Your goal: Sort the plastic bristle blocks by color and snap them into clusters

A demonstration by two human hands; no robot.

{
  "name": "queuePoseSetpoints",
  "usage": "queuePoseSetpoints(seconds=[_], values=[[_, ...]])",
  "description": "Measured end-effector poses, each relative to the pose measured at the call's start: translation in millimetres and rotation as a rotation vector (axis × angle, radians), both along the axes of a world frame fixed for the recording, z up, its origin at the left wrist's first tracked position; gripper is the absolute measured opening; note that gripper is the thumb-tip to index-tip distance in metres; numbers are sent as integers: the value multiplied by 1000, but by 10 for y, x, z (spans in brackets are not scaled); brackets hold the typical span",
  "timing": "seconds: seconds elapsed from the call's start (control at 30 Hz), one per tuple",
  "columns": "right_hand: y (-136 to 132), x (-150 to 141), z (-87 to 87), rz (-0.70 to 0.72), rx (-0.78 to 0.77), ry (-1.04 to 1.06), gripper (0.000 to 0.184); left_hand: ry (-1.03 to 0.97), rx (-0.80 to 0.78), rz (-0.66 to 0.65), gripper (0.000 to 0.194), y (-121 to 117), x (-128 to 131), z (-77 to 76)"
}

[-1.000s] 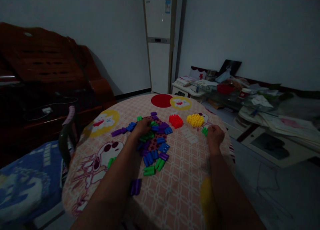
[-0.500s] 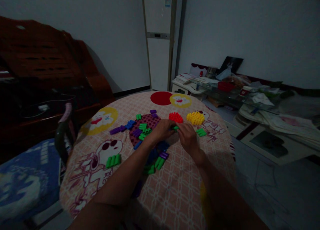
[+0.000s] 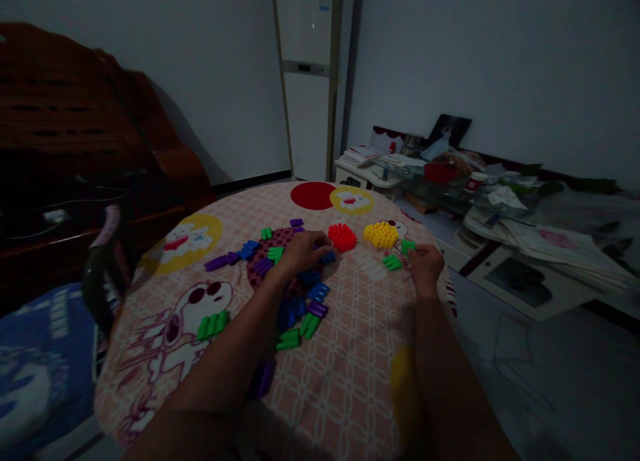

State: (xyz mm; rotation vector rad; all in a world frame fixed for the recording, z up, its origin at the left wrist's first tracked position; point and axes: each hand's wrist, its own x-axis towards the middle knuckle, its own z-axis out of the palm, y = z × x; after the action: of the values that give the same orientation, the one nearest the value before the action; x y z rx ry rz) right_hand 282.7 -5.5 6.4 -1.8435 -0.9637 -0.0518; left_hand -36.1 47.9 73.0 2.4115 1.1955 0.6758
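My left hand is over the pile of plastic building pieces, its thumb and fingers apart and part of the fingers hidden. Close to its thumb lies a blue building piece. At the right side of the table, my right hand pinches a green building piece. Another green piece rests just left of that hand. A red cluster of knobbly pieces sits beyond my left hand, and a yellow cluster stands to its right.
More green pieces, a purple piece and blue pieces are scattered over the patterned tablecloth. A chair stands at the left. Beyond the table's right edge is a cluttered glass-topped stand.
My hands have parted. The right moved rightward with a green piece, setting it near the other green one; the left shifted slightly left over the pile. The view has turned a little right.
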Motion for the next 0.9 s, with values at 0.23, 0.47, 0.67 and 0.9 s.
queuePoseSetpoints(seconds=[0.23,0.47,0.67,0.9], values=[[-3,61,-62,-19,-232,-174,22,-16,6,81,26,65,-124,34],[-13,-14,-8,-33,-194,-201,31,-99,27,122,27,167,-208,-71],[-173,-250,174,115,-175,-381,28,-218,-3,222,28,187,-303,-66],[-243,-372,171,273,-524,-627,23,-225,-24,244,28,197,-301,-57]])
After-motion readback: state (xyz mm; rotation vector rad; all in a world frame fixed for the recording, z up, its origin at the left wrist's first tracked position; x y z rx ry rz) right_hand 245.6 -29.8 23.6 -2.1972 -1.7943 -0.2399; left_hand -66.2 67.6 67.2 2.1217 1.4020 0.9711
